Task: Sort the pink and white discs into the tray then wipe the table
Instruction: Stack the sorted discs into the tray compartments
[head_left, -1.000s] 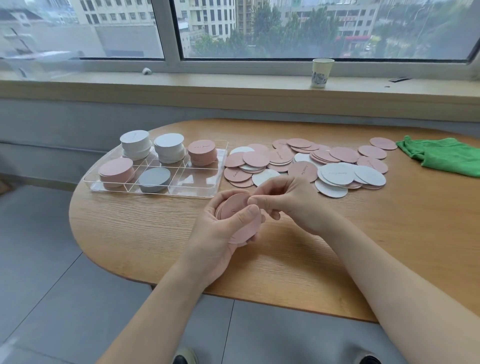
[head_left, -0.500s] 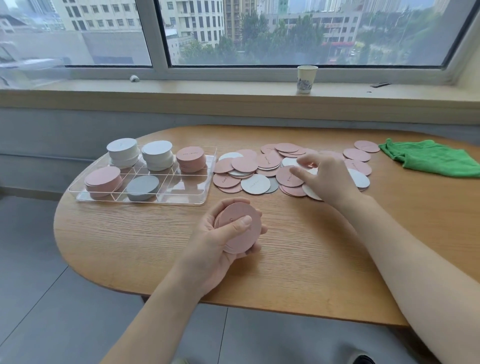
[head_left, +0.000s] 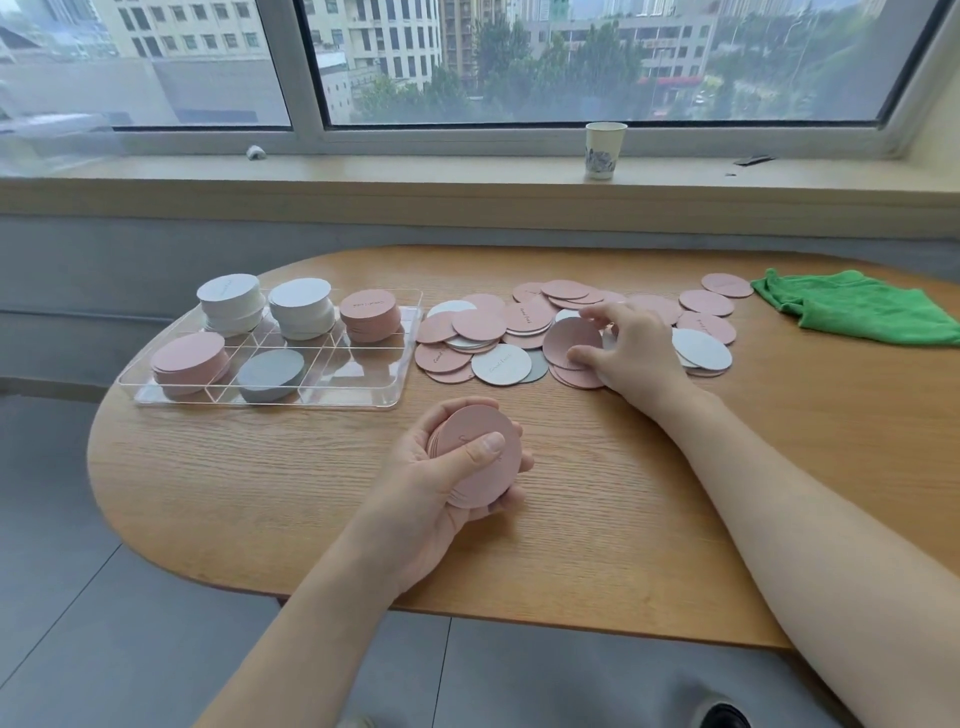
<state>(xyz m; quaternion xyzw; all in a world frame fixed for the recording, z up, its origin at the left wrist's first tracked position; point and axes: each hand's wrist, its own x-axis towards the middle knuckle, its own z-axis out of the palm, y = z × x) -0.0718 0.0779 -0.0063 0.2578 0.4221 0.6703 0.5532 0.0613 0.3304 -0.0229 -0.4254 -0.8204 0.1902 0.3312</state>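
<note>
Setting: wooden table (head_left: 779, 441) with a rounded end, set under a wide window (head_left: 571, 57); a paper cup (head_left: 605, 149) stands on the sill.
Head view, tray: clear divided tray (head_left: 358, 402) on the table's left part. Its far row holds two white stacks (head_left: 231, 301) and one pink stack (head_left: 370, 314); its near row holds a pink stack (head_left: 189, 358) and a low grey stack (head_left: 270, 373), with the near right compartment showing only clear plastic.
Head view, loose discs: heap of pink and white discs (head_left: 498, 338) spread flat on the table just right of the tray, overlapping one another.
Left hand: left hand (head_left: 441, 488) held over the near table edge, fingers curled under and thumb pressed on top of a stack of pink discs (head_left: 480, 457), gripping it firmly.
Right hand: right hand (head_left: 631, 348) reaches into the heap, thumb and fingers narrowly spread, pinching a single pink disc (head_left: 571, 340) by its rim, tilted up off the discs beneath.
Cloth: green cloth (head_left: 857, 312) lies crumpled at the far right of the table, well apart from both hands.
</note>
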